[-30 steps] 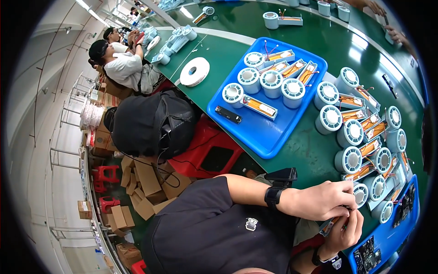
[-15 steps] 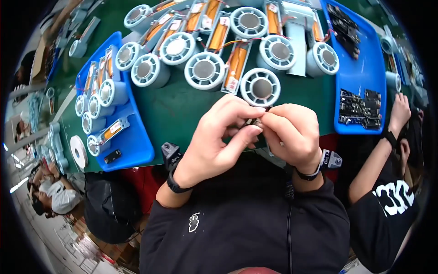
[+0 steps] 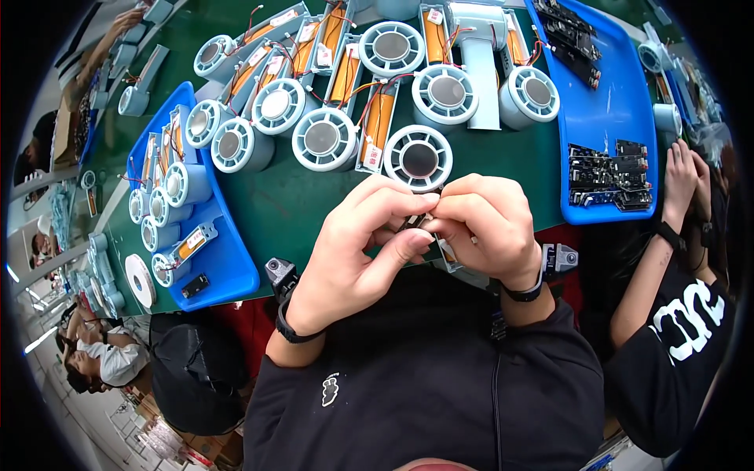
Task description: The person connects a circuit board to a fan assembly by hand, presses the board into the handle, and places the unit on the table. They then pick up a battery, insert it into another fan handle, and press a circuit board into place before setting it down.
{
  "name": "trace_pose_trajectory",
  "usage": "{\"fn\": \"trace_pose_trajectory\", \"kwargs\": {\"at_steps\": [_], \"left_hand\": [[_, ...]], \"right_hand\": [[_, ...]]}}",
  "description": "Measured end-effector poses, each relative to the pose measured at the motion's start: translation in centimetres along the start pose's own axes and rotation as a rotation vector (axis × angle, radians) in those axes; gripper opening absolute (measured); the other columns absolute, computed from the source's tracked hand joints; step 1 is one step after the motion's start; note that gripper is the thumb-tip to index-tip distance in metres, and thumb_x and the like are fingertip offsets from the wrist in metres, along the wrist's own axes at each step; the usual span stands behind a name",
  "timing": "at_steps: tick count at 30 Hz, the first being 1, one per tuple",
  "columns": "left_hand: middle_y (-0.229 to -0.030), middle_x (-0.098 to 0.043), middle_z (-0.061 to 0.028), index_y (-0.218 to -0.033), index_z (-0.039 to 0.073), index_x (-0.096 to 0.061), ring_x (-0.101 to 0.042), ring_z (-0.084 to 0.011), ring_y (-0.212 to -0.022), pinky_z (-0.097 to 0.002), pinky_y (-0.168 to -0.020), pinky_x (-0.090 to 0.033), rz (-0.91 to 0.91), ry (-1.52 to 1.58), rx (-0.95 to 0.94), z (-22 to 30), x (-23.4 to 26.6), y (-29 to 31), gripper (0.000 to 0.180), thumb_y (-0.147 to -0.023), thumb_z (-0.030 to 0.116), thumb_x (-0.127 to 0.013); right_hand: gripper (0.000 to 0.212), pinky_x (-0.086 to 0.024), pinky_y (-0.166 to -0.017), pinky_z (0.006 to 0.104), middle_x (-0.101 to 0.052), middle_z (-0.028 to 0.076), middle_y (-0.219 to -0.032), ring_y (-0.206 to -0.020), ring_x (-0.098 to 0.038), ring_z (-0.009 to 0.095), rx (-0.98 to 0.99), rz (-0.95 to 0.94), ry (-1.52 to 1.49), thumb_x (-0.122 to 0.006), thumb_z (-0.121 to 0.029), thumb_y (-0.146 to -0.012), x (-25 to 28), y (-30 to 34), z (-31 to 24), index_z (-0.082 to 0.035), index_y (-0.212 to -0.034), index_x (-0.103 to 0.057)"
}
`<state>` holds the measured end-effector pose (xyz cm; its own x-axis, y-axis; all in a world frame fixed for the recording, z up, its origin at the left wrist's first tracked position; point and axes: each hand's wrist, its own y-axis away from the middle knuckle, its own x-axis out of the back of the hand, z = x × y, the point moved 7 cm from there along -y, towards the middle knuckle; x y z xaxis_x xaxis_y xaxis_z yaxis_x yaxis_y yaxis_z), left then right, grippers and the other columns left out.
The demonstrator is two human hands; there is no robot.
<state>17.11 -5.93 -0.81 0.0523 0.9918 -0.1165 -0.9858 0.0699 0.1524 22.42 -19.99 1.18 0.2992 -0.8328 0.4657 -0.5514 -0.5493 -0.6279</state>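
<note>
Above the near part of the table, both hands meet fingertip to fingertip. My left hand [image 3: 357, 247] is closed, thumb and fingers pinching a small dark circuit board [image 3: 414, 221], mostly hidden by the fingers. My right hand [image 3: 491, 231] is pinched against it from the other side; what lies between its fingertips is too small to make out. Just beyond the fingertips sits a light blue round fan housing [image 3: 419, 159] with a dark disc in its centre. A pale strip-like part [image 3: 449, 253] shows below my right fingers, perhaps the housing's handle.
Several light blue fan housings with orange batteries [image 3: 377, 129] and thin wires cover the far table. A blue tray [image 3: 609, 118] at right holds circuit boards; another blue tray [image 3: 236, 271] at left holds housings. A white tape roll [image 3: 140, 281] lies left. A co-worker's hands [image 3: 683, 177] are at right.
The view has shifted a little, so the table things sit slightly lower and mostly further left. Both hands keep their pinch at the same small part. The co-worker's hands at right have moved closer together.
</note>
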Motion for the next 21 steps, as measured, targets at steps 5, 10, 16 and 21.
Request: {"fn": "trace_pose_trajectory", "kwargs": {"at_steps": [5, 10, 16, 21], "left_hand": [[-0.109, -0.06, -0.0105, -0.117, -0.004, -0.067, -0.068, -0.017, -0.082, -0.027, -0.069, -0.056, -0.076, -0.102, -0.035, 0.4, 0.0, -0.3, 0.025, -0.091, -0.006, -0.07], [-0.119, -0.055, -0.0133, -0.12, -0.007, -0.062, -0.069, -0.0169, -0.086, -0.0266, -0.072, -0.059, -0.242, -0.241, -0.081, 1.4, -0.5, -0.2, 0.024, -0.096, -0.007, -0.062], [-0.105, -0.062, -0.0113, -0.115, -0.002, -0.068, -0.068, -0.0205, -0.085, -0.0304, -0.068, -0.056, -0.087, -0.38, -0.184, 2.6, 0.4, 0.8, 0.031, -0.085, -0.006, -0.076], [-0.107, -0.063, -0.0126, -0.116, 0.001, -0.069, -0.068, -0.0223, -0.09, -0.0322, -0.073, -0.055, 0.001, -0.721, -0.325, 4.0, 1.7, 1.2, 0.041, -0.078, -0.006, -0.081]], "right_hand": [[0.031, -0.053, -0.053, 0.0291, -0.07, 0.011, -0.078, -0.062, -0.069, 0.019, -0.28, 0.146, -0.294, -0.087, 0.001, -0.078, 0.3, 1.8, 2.2, -0.002, -0.093, -0.06], [0.035, -0.053, -0.054, 0.027, -0.071, 0.011, -0.076, -0.063, -0.07, 0.017, -0.201, 0.164, -0.22, -0.089, -0.001, -0.078, 0.5, 2.0, 1.7, -0.003, -0.095, -0.058], [0.026, -0.052, -0.055, 0.0283, -0.072, 0.008, -0.078, -0.061, -0.068, 0.019, -0.234, 0.096, -0.155, -0.087, -0.001, -0.077, -0.2, 0.8, 0.3, -0.003, -0.088, -0.064], [0.022, -0.053, -0.056, 0.029, -0.072, 0.009, -0.08, -0.06, -0.067, 0.019, -0.291, 0.062, -0.468, -0.084, 0.003, -0.078, -0.7, 0.4, 1.2, -0.002, -0.09, -0.067]]}}
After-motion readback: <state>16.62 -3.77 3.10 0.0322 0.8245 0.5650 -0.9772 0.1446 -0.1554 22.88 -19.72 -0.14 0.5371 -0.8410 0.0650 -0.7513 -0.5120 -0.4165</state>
